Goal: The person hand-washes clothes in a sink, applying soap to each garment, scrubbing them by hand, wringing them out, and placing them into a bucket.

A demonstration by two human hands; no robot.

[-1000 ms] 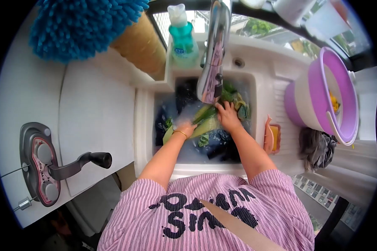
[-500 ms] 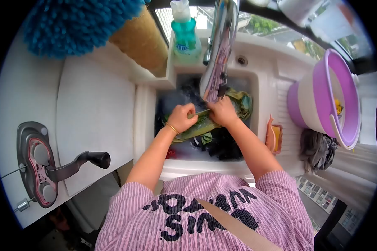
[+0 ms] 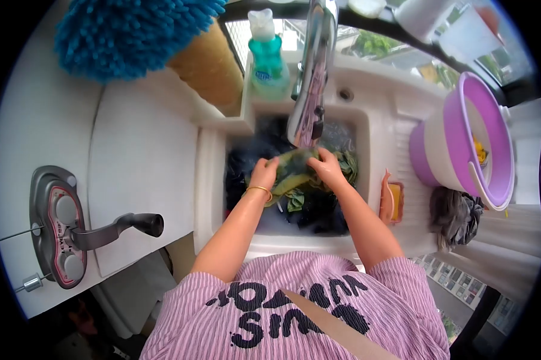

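Stretched between my hands is a wet green and yellow patterned garment [image 3: 291,180], held under the spout of the chrome faucet [image 3: 312,78]. My left hand [image 3: 263,174] is closed on its left side, thumb on top, with a bracelet at the wrist. My right hand [image 3: 327,169] pinches its right side. Some leafy-patterned folds hang toward the water. Below lie dark clothes [image 3: 315,219] soaking in cloudy water inside the white sink [image 3: 368,156]. The garment's exact kind is unclear.
A teal soap bottle [image 3: 267,57] stands behind the sink. On the right ledge are a soap dish with yellow soap [image 3: 396,201], a grey crumpled cloth [image 3: 453,213] and a purple-white bucket [image 3: 441,144]. A crank-handled clothesline winder [image 3: 60,231] is mounted at left, below a blue fluffy duster [image 3: 135,39].
The garment has been opened out and raised between my hands, instead of lying bunched lengthwise. My left hand has turned, its thumb now upward, and my right hand has lowered slightly.
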